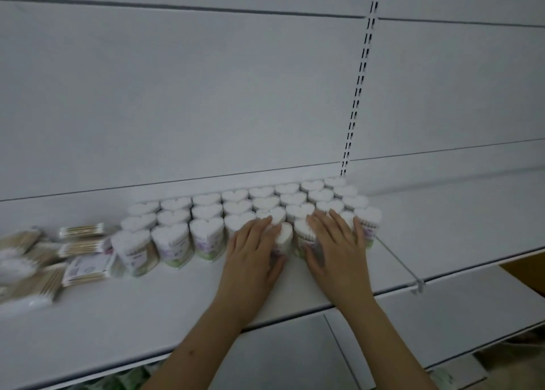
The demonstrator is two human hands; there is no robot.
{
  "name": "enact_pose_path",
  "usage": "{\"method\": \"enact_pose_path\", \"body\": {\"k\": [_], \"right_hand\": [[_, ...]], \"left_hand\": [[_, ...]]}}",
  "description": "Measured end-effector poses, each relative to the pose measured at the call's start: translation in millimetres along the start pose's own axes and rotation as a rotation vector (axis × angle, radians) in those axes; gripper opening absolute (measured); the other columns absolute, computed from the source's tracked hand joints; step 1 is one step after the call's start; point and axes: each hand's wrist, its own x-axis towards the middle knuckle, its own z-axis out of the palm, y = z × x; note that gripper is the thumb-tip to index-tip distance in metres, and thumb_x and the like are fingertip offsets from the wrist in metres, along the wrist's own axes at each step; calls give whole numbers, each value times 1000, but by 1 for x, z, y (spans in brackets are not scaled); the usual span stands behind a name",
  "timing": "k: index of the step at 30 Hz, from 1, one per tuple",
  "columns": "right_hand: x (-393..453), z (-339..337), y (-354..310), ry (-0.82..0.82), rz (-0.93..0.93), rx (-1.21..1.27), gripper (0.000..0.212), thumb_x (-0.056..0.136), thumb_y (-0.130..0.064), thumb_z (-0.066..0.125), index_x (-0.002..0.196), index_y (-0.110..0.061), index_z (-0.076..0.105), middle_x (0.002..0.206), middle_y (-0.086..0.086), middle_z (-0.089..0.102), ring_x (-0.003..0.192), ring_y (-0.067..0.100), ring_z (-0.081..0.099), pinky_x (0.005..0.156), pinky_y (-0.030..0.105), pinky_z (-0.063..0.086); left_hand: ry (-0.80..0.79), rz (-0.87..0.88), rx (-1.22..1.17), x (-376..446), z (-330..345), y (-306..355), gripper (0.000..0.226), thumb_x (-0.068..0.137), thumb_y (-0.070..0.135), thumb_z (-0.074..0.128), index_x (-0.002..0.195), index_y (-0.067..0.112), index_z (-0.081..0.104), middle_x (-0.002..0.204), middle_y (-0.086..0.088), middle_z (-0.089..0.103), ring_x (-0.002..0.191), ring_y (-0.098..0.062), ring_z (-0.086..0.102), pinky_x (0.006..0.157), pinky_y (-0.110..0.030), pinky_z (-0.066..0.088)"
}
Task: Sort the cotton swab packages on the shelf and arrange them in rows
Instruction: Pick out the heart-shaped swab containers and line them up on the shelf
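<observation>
1. On the white shelf [177,307], toward 12 o'clock: heart-shaped cotton swab packages [206,210] standing upright in three rows, touching one another.
2. At 6 o'clock of the block: left hand [253,254], fingers straight and laid over a front-row package [284,236], thumb against its side.
3. Just at 3 o'clock of that: right hand [336,248], fingers spread flat over neighbouring front-row packages.
4. At 9 o'clock: flat swab packs [85,252] lying loose and blurred.
5. At 3 o'clock: wire divider [398,260] beside the block's end.
</observation>
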Motion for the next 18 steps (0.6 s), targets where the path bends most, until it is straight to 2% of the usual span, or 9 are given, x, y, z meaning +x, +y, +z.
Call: {"method": "enact_pose_path", "body": {"k": [3, 6, 13, 18], "right_hand": [[0, 2, 0, -29, -2, -7, 47, 94, -40, 55, 138, -23, 52, 149, -1, 47, 145, 23, 32, 120, 54, 13], [0, 5, 0, -38, -4, -31, 47, 98, -40, 46, 141, -22, 49, 150, 0, 45, 145, 24, 31, 119, 57, 14], [0, 8, 1, -17, 5, -65, 61, 97, -41, 50, 152, -18, 34, 152, 1, 43, 142, 21, 36, 118, 56, 19], [-1, 0, -5, -37, 16, -65, 70, 98, -50, 46, 156, -18, 24, 163, 2, 19, 152, 20, 9, 121, 54, 7]], "left_hand": [[38, -10, 66, 3, 5, 2, 49, 89, 36, 60, 134, 18, 56, 143, 0, 52, 136, -21, 41, 113, -40, 26], [75, -30, 81, 2, 11, 5, 49, 89, 35, 61, 135, 18, 56, 144, 0, 52, 135, -20, 44, 114, -45, 25], [92, -38, 94, 0, 14, 6, 53, 88, 34, 65, 138, 18, 54, 146, 0, 50, 137, -23, 40, 115, -43, 25], [35, -66, 73, 0, 7, 11, 63, 88, 51, 54, 142, 19, 50, 151, -1, 43, 143, -25, 34, 115, -50, 26]]}}
